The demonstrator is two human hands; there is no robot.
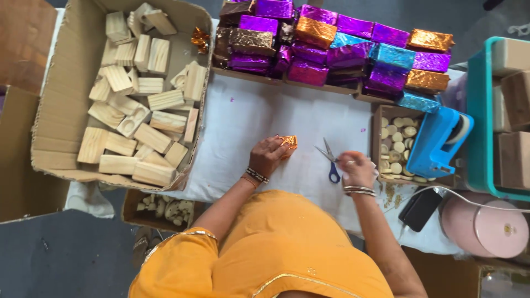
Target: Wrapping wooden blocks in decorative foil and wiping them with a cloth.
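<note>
Scissors (330, 160) (between hands) on cloth (309, 116)

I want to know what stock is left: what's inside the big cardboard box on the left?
The cardboard box holds a loose pile of pale wooden blocks, some with round recesses, plus one orange foil scrap. Anything beneath the pile is hidden.

Bright, even overhead light — glints on foil-wrapped blocks (337, 49) — soft shadows, slight wide-angle edge bending.
</note>
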